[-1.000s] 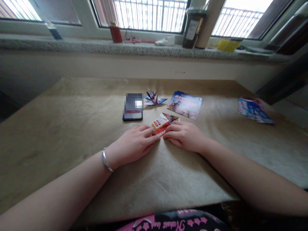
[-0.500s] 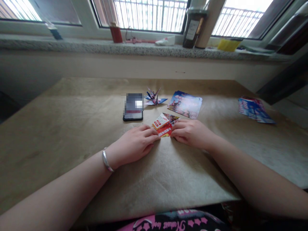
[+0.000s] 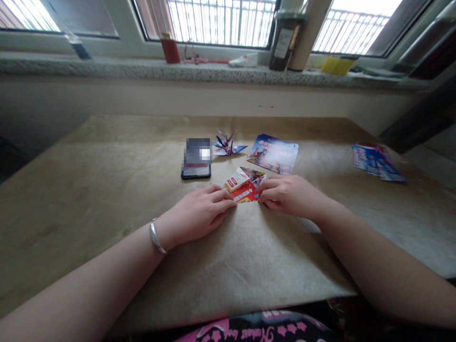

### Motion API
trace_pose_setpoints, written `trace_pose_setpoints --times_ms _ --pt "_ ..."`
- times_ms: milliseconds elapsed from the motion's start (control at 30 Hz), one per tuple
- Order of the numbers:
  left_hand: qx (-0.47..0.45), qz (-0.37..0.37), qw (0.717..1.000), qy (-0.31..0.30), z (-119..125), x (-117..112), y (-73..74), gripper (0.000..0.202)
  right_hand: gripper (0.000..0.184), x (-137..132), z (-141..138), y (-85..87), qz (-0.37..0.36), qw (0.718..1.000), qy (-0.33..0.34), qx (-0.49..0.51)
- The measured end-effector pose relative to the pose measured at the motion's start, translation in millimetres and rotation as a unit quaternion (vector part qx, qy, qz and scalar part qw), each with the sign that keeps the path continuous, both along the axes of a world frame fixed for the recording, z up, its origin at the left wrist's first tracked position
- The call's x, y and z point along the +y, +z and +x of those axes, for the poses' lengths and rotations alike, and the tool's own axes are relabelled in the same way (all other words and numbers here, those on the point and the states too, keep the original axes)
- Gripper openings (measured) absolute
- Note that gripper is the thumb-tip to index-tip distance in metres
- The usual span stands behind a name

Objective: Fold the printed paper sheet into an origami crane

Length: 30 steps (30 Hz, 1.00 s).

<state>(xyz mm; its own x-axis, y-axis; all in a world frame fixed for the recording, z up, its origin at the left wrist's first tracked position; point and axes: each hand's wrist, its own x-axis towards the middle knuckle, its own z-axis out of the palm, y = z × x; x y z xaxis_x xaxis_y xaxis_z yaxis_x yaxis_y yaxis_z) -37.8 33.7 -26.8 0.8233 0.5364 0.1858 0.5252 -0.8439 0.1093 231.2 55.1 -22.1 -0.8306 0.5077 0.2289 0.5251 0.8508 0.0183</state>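
A partly folded piece of red and white printed paper [image 3: 245, 188] lies on the tan table cover [image 3: 107, 190] in front of me. My left hand [image 3: 197, 213], with a silver bracelet on its wrist, presses its fingertips down on the paper's left edge. My right hand [image 3: 287, 195] pinches the paper's right corner between curled fingers. Just behind the paper lie a dark phone [image 3: 196, 159] and a finished paper crane [image 3: 226, 144].
A colourful printed sheet [image 3: 273, 154] lies behind my right hand, and more sheets [image 3: 375, 162] lie at the far right. The stone window sill [image 3: 124, 69] holds a red cup [image 3: 170, 49], a dark jar [image 3: 283, 40] and a yellow item [image 3: 337, 65].
My right hand has slid to the right along the folded paper and now pinches its right corner, showing more of the red face. My left hand has stayed put.
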Motion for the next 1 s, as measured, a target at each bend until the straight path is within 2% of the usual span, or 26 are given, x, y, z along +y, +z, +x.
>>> trace_pose_setpoints --times_ms 633,1000 --pt "-0.003 -0.002 1.000 -0.010 -1.6 0.6 1.1 0.032 0.021 -1.5 9.2 5.9 -0.038 0.999 -0.039 -0.005" --pt "0.014 0.018 1.000 -0.013 -1.9 -0.3 3.0 0.034 0.011 -4.5 -1.4 3.8 -0.036 0.993 -0.113 -0.012"
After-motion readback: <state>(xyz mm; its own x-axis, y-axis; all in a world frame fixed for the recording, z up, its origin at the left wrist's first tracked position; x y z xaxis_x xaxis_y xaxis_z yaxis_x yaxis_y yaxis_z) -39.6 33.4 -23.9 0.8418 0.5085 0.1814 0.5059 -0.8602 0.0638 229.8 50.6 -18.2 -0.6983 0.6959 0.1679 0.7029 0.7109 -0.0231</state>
